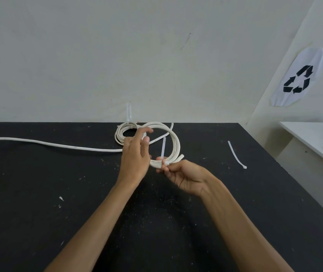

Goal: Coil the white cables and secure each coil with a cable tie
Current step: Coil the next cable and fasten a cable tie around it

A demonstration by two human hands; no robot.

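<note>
Black tabletop (38,183), speckled with pale flecks, fills the lower half of the view, and far to the left a loose white cable (48,143) snakes across it, running in from the edge toward the middle. Moving along, there's a smaller white coil (118,135) lying flat near the back wall, already cinched, with the tail of its cable tie (129,112) sticking straight up against the plaster. Just in front of it, the left hand (135,154) hangs with fingers spread and loosely curled, open, nothing pinched in it, its fingertips hovering over the far side of the larger coil (174,142). That larger coil of white cable is lifted off the table, tilted up toward the camera, its cut end poking out at the near right. Now the right hand (184,175), palm turned up, has its thumb and fingertips closed on the near edge of this coil, right where a second cable tie (163,147) wraps the strands, its free tail standing up inside the loop. Further right, a spare cable tie (236,155) lies alone on the table, well apart from the hands. At the far right, a recycling sign (299,79) hangs on the side wall above a white shelf (310,134).
</note>
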